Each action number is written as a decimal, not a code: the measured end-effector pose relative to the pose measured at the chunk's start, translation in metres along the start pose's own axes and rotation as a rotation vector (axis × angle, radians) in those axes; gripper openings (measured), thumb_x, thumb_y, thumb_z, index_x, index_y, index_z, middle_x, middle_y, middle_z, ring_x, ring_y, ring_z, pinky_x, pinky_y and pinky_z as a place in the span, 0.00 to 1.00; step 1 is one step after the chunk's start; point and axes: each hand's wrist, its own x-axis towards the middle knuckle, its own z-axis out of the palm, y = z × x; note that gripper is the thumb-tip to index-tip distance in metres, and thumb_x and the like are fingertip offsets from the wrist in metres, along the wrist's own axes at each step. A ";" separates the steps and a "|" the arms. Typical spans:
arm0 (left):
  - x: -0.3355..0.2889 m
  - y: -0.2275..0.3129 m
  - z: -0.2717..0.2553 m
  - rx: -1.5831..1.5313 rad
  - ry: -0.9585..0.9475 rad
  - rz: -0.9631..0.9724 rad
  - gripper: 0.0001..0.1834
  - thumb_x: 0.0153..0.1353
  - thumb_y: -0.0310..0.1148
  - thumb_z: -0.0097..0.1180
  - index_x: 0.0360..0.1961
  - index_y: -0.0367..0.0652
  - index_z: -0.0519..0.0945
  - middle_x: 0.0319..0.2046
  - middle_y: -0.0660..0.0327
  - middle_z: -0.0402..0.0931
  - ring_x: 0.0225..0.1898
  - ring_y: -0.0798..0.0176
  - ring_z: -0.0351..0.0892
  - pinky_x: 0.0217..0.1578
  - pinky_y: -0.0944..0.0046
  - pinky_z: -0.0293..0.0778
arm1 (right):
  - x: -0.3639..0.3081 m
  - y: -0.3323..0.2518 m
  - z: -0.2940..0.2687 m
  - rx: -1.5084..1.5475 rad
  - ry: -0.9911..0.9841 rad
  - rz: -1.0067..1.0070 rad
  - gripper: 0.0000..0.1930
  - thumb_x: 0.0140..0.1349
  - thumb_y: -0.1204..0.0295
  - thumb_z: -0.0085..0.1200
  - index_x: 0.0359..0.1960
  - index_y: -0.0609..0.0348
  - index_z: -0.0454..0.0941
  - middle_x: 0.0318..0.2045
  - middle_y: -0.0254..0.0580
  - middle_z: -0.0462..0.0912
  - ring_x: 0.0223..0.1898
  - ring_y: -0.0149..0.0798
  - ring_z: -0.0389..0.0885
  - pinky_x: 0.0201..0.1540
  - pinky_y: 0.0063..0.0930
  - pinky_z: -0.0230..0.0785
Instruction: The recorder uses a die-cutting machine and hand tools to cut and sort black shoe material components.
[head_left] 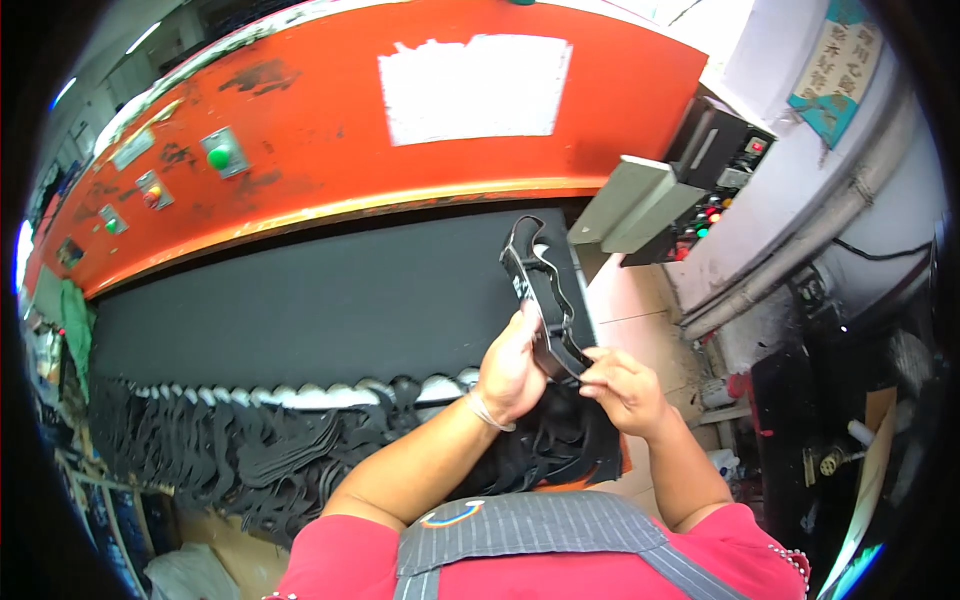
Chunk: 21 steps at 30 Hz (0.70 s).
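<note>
Your left hand (512,372) is partly closed around the near part of the left wall of the frame (522,284), thumb lying along that wall; the undersides of its fingers are hidden. Your right hand (625,388) has its fingers curled in and its thumb and fingertips meeting at the near right end of the same frame.

The frame is a thin, dark band bent into a long closed outline, wavy on its right side, with pale marks on its left wall. You have it tilted over the right edge of the table (437,388), its far end toward the far right corner. Whether that far end touches the sheet (300,310) cannot be told.

The black sheet covers most of the table. Toward the near edge it ends in a scalloped line, where the pale table top shows. Along that near edge, from the near left corner to the near right corner, lie black pieces (290,450), curved and overlapping, some stacked.

Beyond the far edge stands the orange beam (330,110), scuffed, bearing a white patch (478,90) and, at its left part, a green button (218,158). Off the far right corner is a control box (712,148) with lit lamps near it. You wear a band (487,410) on the left wrist and a striped apron (530,525).
</note>
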 end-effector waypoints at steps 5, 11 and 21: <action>-0.055 0.014 0.028 -0.059 0.064 0.104 0.17 0.63 0.34 0.57 0.50 0.43 0.68 0.43 0.64 0.73 0.45 0.67 0.73 0.53 0.61 0.69 | -0.022 -0.013 0.020 0.394 0.199 0.019 0.15 0.57 0.67 0.60 0.42 0.62 0.75 0.36 0.42 0.75 0.45 0.41 0.75 0.53 0.38 0.67; -0.112 0.032 0.001 0.545 0.009 0.093 0.38 0.47 0.29 0.71 0.58 0.39 0.63 0.48 0.61 0.73 0.52 0.66 0.72 0.56 0.61 0.68 | -0.006 -0.038 0.054 0.849 -0.166 0.484 0.35 0.59 0.71 0.60 0.65 0.64 0.55 0.56 0.45 0.69 0.57 0.38 0.70 0.59 0.34 0.62; -0.180 0.076 0.000 1.128 0.015 0.330 0.41 0.36 0.36 0.75 0.52 0.36 0.69 0.41 0.55 0.66 0.44 0.55 0.70 0.48 0.59 0.68 | 0.004 -0.082 0.137 0.522 -0.127 0.516 0.24 0.53 0.74 0.62 0.52 0.61 0.69 0.39 0.37 0.80 0.38 0.30 0.79 0.43 0.26 0.72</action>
